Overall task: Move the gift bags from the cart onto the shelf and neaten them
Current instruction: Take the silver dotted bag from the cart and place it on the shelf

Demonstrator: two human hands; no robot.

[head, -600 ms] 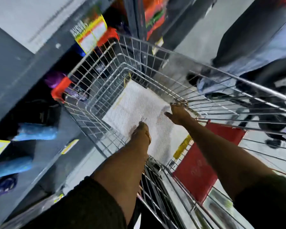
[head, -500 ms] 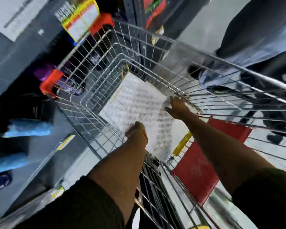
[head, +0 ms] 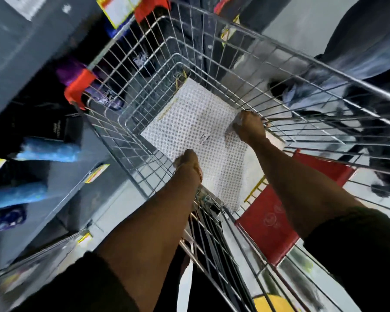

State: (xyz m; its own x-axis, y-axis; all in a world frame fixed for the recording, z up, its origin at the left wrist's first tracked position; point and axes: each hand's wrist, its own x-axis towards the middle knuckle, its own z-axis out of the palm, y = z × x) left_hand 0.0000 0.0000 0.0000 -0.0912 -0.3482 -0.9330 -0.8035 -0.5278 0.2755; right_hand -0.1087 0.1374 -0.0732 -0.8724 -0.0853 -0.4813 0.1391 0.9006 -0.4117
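White dotted gift bag lies flat in the bottom of the wire cart. Both hands reach into the cart: the left hand is closed on the bag's near edge, the right hand is clenched on its right edge. Shelf stands just left.

Bright even indoor light, strong wide-angle bending at the edges, heavy motion blur on the left shelf and far-right figure, glare on the cart wires, white dotted gift bag fairly sharp, near sleeves dark
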